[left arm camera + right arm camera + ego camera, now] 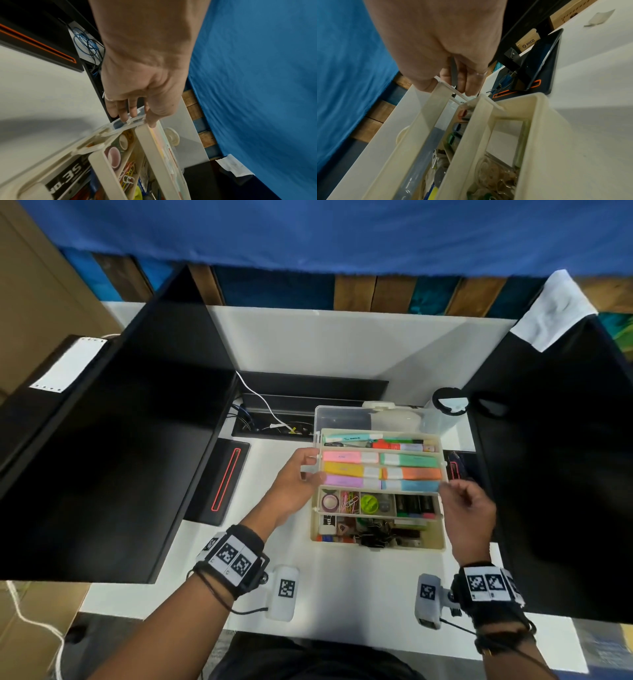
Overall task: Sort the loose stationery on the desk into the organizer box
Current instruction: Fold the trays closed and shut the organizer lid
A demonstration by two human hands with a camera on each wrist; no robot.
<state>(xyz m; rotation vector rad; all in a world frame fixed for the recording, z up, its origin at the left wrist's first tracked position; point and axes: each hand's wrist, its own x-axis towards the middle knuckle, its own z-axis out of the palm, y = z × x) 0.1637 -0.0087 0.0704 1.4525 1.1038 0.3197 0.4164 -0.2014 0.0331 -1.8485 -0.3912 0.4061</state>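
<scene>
Cream organizer box (432,544), both grips, left hand (297,474) and right hand (468,510), pinching its upper tray (380,472) ends.

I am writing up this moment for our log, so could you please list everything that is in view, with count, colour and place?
organizer box: one, cream, open on the white desk.
top tray: one, cream, raised, holding pens and six coloured sticky-note pads.
middle tray: one, cream, holding tape rolls, paper clips and markers.
binder clips: several, black, in the box bottom.
lid: one, clear, tilted back behind the trays.
monitors: two, black, at left and right.
cable slot: one, black, behind the box.
left hand: grips the top tray's left end.
right hand: pinches its right end.
</scene>
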